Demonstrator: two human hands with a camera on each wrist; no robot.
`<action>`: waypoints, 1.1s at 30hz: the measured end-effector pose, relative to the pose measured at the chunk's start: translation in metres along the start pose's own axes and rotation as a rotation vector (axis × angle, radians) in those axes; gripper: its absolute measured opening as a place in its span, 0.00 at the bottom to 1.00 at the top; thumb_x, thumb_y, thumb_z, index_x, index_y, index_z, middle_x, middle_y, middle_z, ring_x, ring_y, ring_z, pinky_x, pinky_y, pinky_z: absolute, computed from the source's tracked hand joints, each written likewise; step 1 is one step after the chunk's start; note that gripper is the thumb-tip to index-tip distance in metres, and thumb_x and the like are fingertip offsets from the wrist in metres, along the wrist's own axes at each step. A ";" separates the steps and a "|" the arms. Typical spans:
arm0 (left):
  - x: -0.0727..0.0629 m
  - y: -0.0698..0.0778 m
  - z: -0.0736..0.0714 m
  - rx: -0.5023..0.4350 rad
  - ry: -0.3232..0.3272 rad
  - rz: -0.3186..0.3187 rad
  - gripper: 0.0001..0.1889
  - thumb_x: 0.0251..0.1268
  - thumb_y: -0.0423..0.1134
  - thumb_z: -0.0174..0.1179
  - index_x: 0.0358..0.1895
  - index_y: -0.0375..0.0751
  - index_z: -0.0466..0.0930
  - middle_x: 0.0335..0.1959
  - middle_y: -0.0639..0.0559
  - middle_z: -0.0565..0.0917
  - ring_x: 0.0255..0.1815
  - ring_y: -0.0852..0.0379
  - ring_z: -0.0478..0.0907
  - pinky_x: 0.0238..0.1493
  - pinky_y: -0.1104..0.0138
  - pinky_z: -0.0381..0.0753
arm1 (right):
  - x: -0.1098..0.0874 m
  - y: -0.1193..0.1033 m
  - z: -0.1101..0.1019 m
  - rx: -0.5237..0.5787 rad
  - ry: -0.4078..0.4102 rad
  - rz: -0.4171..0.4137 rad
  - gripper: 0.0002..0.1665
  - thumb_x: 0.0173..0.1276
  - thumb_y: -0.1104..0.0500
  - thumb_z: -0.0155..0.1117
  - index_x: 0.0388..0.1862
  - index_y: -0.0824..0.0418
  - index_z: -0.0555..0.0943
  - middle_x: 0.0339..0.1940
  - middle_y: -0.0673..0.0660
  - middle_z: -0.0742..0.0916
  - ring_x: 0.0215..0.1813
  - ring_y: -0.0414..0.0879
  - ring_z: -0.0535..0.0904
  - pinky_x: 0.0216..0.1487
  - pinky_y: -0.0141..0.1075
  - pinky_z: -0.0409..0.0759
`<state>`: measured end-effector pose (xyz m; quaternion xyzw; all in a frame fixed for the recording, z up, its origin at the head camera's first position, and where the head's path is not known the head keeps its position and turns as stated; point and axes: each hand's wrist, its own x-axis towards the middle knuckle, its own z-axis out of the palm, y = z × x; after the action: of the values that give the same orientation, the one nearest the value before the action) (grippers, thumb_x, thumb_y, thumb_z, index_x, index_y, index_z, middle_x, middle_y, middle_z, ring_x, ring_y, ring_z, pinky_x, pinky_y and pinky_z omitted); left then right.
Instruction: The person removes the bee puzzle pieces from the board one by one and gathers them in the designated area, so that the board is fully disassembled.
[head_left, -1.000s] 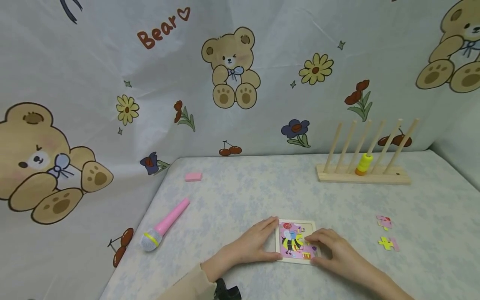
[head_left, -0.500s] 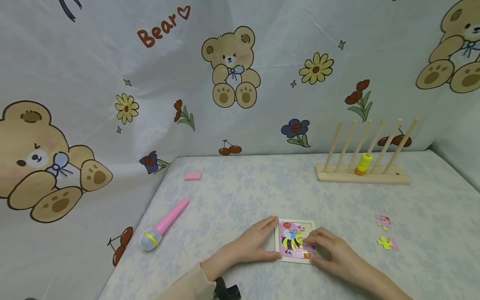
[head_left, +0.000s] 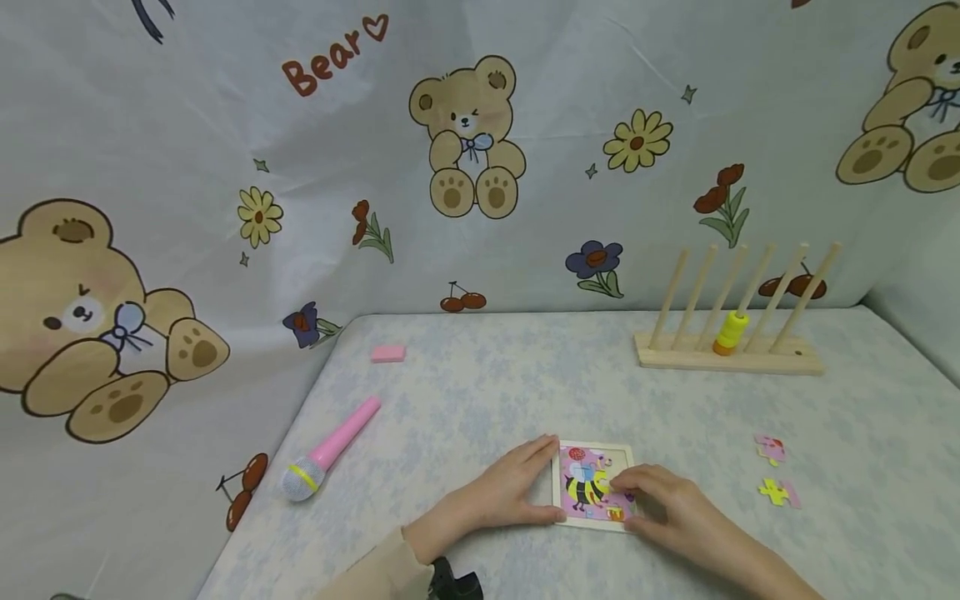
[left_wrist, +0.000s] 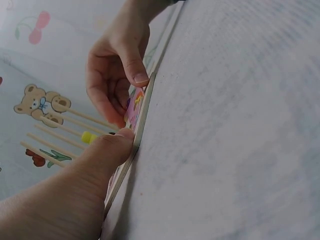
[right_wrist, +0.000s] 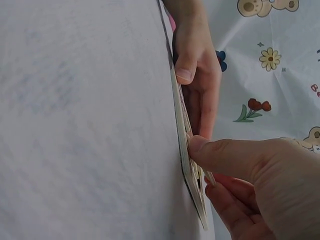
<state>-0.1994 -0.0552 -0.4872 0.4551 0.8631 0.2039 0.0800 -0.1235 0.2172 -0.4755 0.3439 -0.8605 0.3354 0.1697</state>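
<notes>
A small square jigsaw puzzle in a pale wooden frame point(head_left: 592, 525) lies on the table, its picture a striped bee on pink. My left hand point(head_left: 506, 483) holds the frame's left side, fingertips at the far corner and thumb at the near one. Over the right part of the puzzle, my right hand point(head_left: 675, 512) pinches a puzzle piece between thumb and fingers. In the right wrist view that thin puzzle piece point(right_wrist: 210, 178) stands tilted at the board, mostly hidden by the fingers. Bare backing shows in the frame's far right corner.
Two loose puzzle pieces, one pink point(head_left: 770, 448) and one yellow and pink point(head_left: 776, 492), lie to the right. A wooden peg rack point(head_left: 727, 357) with yellow and orange rings stands behind. At left are a pink toy microphone point(head_left: 333, 448) and a pink block point(head_left: 387, 354).
The right fingers have shifted slightly over the right part of the puzzle. My left hand keeps its place on the frame. The head view has tilted a little.
</notes>
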 end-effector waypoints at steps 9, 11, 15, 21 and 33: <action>0.004 -0.002 0.001 0.043 0.000 0.007 0.49 0.61 0.65 0.54 0.74 0.36 0.47 0.74 0.44 0.51 0.73 0.52 0.49 0.69 0.62 0.54 | 0.002 0.001 -0.005 -0.022 -0.001 0.016 0.26 0.45 0.65 0.77 0.45 0.56 0.82 0.45 0.46 0.83 0.49 0.43 0.78 0.56 0.16 0.62; 0.005 -0.003 0.000 0.057 0.009 0.006 0.49 0.60 0.66 0.54 0.74 0.35 0.48 0.74 0.44 0.52 0.73 0.52 0.50 0.69 0.63 0.53 | 0.003 0.002 -0.005 -0.029 0.000 0.019 0.25 0.44 0.65 0.77 0.45 0.56 0.82 0.45 0.46 0.83 0.49 0.44 0.78 0.56 0.16 0.61; 0.007 -0.003 -0.004 0.047 0.010 -0.002 0.49 0.60 0.65 0.55 0.74 0.36 0.48 0.74 0.44 0.52 0.73 0.52 0.49 0.69 0.62 0.54 | 0.005 0.004 -0.005 -0.032 -0.008 0.024 0.25 0.44 0.65 0.77 0.44 0.57 0.82 0.45 0.47 0.83 0.49 0.45 0.78 0.56 0.16 0.61; 0.005 -0.002 -0.006 0.008 -0.008 -0.011 0.49 0.60 0.65 0.55 0.75 0.37 0.46 0.75 0.45 0.50 0.73 0.53 0.47 0.69 0.61 0.54 | 0.004 0.004 -0.003 -0.037 -0.031 0.022 0.22 0.47 0.65 0.77 0.43 0.57 0.84 0.45 0.48 0.82 0.47 0.45 0.78 0.54 0.16 0.63; 0.003 -0.001 -0.001 -0.006 0.001 -0.008 0.49 0.60 0.65 0.55 0.75 0.37 0.46 0.75 0.45 0.49 0.74 0.53 0.46 0.69 0.61 0.53 | -0.001 0.005 -0.001 -0.048 -0.053 -0.044 0.22 0.47 0.68 0.75 0.39 0.45 0.87 0.46 0.51 0.80 0.47 0.45 0.75 0.48 0.25 0.72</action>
<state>-0.2023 -0.0535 -0.4865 0.4513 0.8644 0.2062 0.0818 -0.1264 0.2213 -0.4780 0.3674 -0.8647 0.3016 0.1624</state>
